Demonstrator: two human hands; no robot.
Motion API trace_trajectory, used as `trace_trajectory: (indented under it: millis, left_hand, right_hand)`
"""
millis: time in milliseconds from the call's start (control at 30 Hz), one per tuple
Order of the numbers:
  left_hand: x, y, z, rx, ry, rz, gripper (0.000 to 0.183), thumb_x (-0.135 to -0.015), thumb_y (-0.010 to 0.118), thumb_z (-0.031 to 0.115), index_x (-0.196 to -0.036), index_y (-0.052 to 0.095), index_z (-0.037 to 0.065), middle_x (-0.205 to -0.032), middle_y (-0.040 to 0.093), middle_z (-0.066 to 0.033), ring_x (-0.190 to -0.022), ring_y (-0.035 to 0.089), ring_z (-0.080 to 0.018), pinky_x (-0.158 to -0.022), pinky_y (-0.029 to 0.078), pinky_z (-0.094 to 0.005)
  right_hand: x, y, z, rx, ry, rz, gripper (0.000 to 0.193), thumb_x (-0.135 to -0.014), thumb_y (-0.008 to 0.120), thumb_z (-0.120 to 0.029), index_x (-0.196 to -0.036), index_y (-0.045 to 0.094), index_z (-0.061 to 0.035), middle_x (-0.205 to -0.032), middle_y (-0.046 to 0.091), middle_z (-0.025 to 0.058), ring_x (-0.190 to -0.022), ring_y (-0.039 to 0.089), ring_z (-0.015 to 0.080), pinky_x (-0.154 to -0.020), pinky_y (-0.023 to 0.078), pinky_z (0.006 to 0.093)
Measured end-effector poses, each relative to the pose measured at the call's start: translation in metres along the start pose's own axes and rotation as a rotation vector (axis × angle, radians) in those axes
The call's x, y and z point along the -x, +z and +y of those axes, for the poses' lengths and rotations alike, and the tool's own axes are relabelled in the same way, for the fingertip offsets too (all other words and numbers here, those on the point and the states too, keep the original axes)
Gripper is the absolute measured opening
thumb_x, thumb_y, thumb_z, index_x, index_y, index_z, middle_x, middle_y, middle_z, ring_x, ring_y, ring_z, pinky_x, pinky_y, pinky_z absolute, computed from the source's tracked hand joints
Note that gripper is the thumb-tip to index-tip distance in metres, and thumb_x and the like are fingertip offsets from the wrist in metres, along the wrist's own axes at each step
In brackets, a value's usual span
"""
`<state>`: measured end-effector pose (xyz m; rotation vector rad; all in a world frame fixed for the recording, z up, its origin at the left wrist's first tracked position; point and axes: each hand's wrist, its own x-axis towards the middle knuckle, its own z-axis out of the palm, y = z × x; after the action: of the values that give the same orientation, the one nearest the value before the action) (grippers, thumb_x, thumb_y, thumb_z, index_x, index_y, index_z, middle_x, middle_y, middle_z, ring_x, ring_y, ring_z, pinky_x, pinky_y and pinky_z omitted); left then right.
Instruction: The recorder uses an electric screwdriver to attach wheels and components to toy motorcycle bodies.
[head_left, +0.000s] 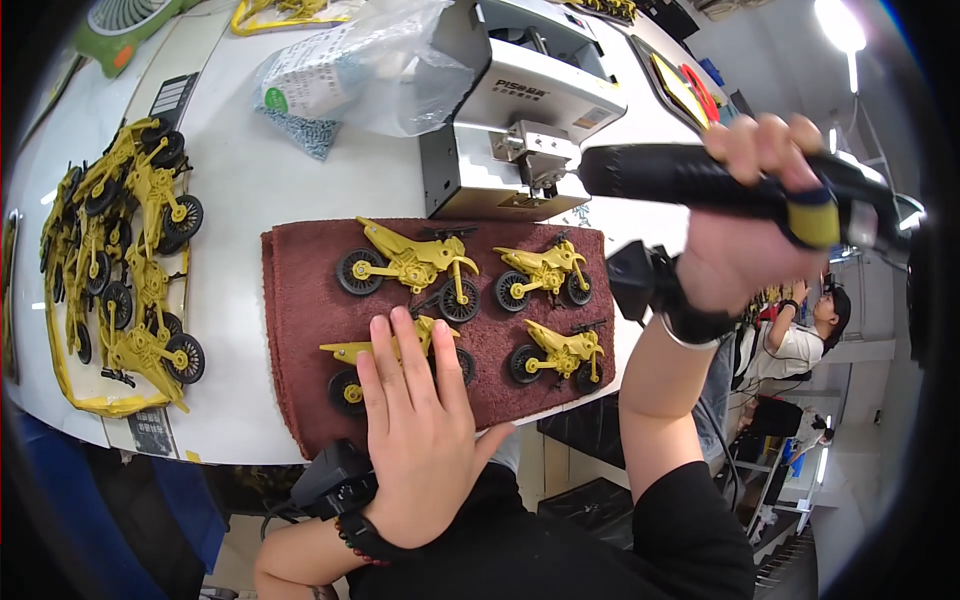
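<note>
My left hand (422, 440) lies flat with fingers stretched out over a yellow toy motorcycle (348, 350) at the near left of a folded brown towel (500, 408), hiding its middle. Three more such toys lie on the towel: a toy motorcycle (405, 258) at the far left, a second toy motorcycle (545, 268) at the far right and a third toy motorcycle (558, 352) at the near right. Raised on the right, my right hand (755, 245) is wrapped round a black electric screwdriver (645, 172). Its front end points at the outlet of a silver screw feeder (545, 155).
A yellow-rimmed tray (100, 404) heaped with toy motorcycles stands at the left. Beyond the towel lies a clear plastic bag (400, 85) with small bluish pieces (300, 132). A green fan (125, 30) sits far left. Another person (800, 335) works at the right.
</note>
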<state>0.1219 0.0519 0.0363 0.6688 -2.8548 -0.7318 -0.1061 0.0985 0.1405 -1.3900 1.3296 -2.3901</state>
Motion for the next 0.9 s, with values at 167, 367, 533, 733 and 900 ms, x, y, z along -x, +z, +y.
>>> trace_trajectory:
  millis: [167,367,533,733,900]
  left_hand:
    - [-0.027,0.029,0.033,0.061,0.359,0.122,0.067,-0.067,0.072,0.025,-0.123,0.048,-0.001,-0.131,0.041,-0.0195,-0.125,0.037,-0.0346,-0.104,0.029,-0.049]
    - [-0.035,0.057,0.033,0.072,0.364,0.117,0.046,-0.069,0.07,0.019,-0.109,0.058,0.002,-0.104,0.055,-0.0098,-0.103,0.05,-0.0257,-0.094,0.037,-0.0418]
    - [-0.037,0.047,0.028,0.19,0.323,0.076,0.041,-0.068,0.071,0.019,-0.106,0.062,0.006,-0.098,0.055,-0.0066,-0.096,0.05,-0.0235,-0.087,0.037,-0.039]
    - [-0.038,0.046,0.028,0.199,0.322,0.053,0.04,-0.069,0.071,0.019,-0.106,0.063,0.006,-0.096,0.055,-0.0064,-0.095,0.05,-0.0235,-0.086,0.037,-0.0389]
    - [-0.038,0.045,0.029,0.191,0.325,0.054,0.04,-0.069,0.071,0.018,-0.106,0.063,0.006,-0.096,0.055,-0.0066,-0.094,0.05,-0.0235,-0.085,0.037,-0.0386]
  right_hand:
    - [0.006,0.003,0.011,-0.07,0.162,-0.082,0.018,-0.075,0.056,-0.005,-0.091,0.049,-0.003,-0.067,0.052,0.0087,-0.056,0.051,0.0188,-0.062,0.043,0.035]
    - [0.063,-0.014,-0.062,-0.098,0.235,-0.059,0.032,-0.072,0.068,-0.004,-0.089,0.041,-0.0104,-0.068,0.049,0.003,-0.056,0.05,0.0145,-0.059,0.043,0.0327]
    - [0.103,-0.03,-0.083,-0.023,0.297,-0.113,0.029,-0.071,0.072,-0.005,-0.085,0.047,-0.0076,-0.067,0.056,0.0047,-0.054,0.056,0.0171,-0.056,0.047,0.0325]
    - [0.119,-0.028,-0.071,0.018,0.322,-0.1,0.027,-0.069,0.074,-0.004,-0.081,0.05,-0.0072,-0.064,0.056,0.0029,-0.052,0.056,0.0164,-0.054,0.047,0.0307]
    - [0.117,-0.026,-0.073,0.074,0.354,-0.179,0.023,-0.068,0.073,-0.003,-0.077,0.052,-0.0069,-0.063,0.057,0.0034,-0.051,0.056,0.0161,-0.054,0.047,0.0308]
